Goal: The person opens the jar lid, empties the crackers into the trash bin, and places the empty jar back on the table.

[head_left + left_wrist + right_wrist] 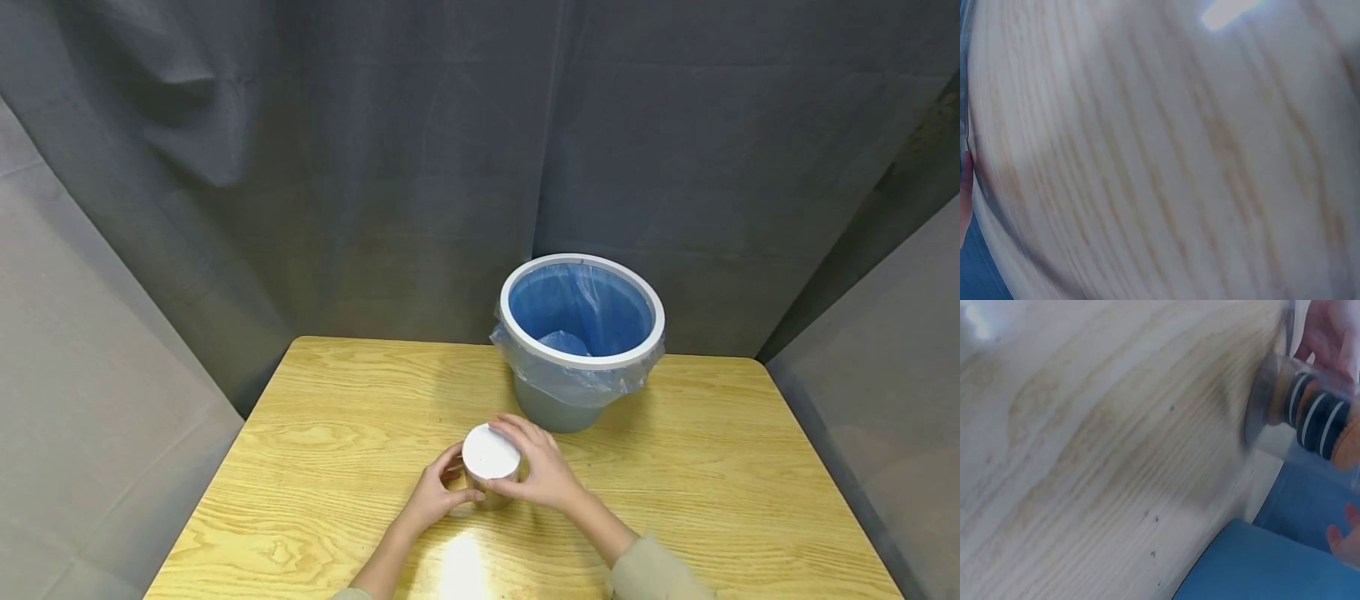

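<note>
A clear plastic jar (pixel 1263 412) with a round white lid (pixel 491 452) stands on the wooden table between both hands. Through its wall, the right wrist view shows cookies (pixel 1319 422), dark sandwich ones and orange-brown ones, stacked inside. My left hand (pixel 437 493) holds the jar's side low down, thumb at the front and fingers curved behind. From the right, my right hand (pixel 542 468) grips the lid, with its thumb on the near edge and fingers over the far edge. At the left border of the left wrist view only a fingertip (pixel 965 194) shows.
A grey bin (pixel 555 407) with a white rim (pixel 655 321) and a translucent bag liner stands behind the jar, slightly right. The wooden table (pixel 337 433) reaches back to a dark grey curtain (pixel 405 167). Grey panels flank both sides.
</note>
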The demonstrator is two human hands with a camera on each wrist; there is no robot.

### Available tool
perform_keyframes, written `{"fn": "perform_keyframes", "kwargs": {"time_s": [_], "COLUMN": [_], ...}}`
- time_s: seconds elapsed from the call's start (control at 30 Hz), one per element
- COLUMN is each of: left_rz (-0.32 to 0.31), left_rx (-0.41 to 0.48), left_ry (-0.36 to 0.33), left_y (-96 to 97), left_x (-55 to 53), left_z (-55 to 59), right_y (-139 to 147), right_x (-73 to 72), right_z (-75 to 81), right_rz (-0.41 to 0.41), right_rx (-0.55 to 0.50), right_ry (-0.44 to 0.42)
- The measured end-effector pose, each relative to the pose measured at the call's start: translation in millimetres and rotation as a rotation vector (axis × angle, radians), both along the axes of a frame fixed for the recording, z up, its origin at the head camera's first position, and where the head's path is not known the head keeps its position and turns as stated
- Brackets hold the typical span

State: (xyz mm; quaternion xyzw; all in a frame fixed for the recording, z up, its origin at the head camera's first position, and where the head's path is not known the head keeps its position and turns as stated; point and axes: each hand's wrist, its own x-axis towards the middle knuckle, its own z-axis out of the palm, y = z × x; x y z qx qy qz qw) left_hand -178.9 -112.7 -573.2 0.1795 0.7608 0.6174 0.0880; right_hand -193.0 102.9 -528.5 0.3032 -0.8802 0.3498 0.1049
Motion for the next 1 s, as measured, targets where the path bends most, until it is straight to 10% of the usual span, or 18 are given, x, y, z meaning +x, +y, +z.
{"fn": "perform_keyframes", "kwargs": {"time_s": [1.0], "left_rz": [0.017], "left_rx": [0.025], "left_ry": [0.02], "left_y": [-0.4], "left_x": [-0.2], "left_z": [-1.1], "right_y": [-24.0], "right_x": [13.0], "right_z": [-12.4], "right_rz": [-0.208], "right_rx": [0.002], "right_ry": [0.112]}}
